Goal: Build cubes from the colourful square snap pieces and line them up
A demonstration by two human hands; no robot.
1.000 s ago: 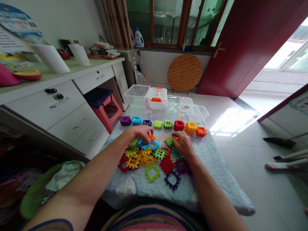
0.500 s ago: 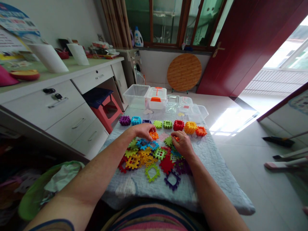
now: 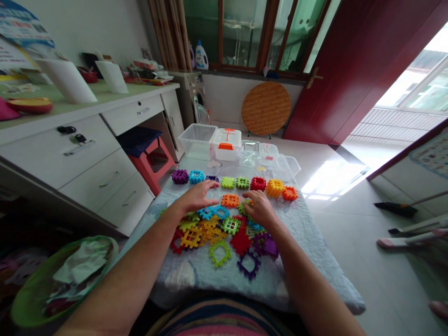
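An orange square building piece (image 3: 230, 200) with a window grid lies on the cloth between my two hands. Just to its left, my left hand (image 3: 200, 195) is empty, thumb and fingers apart. My right hand (image 3: 258, 204) is on the other side, fingers spread and bent over a light green piece (image 3: 246, 208) that it partly hides. Nearer to me is a loose pile of notched flat pieces: blue (image 3: 220, 212), yellow (image 3: 191, 237), red (image 3: 241, 241), green (image 3: 220, 254) and dark purple (image 3: 249, 264). Behind my hands stands a row of stacked pieces sorted by colour, including red (image 3: 258, 183).
Clear plastic boxes (image 3: 198, 135) line the table's far end, one with an orange-latched lid (image 3: 226, 138). A pink stool (image 3: 154, 158) and a white drawer desk (image 3: 101, 172) stand left. A green basket (image 3: 21, 298) holding cloth sits low left.
My left hand has let go of the orange piece and moved left, opening. My right hand's fingers have spread. The orange piece now lies in plain view between them.
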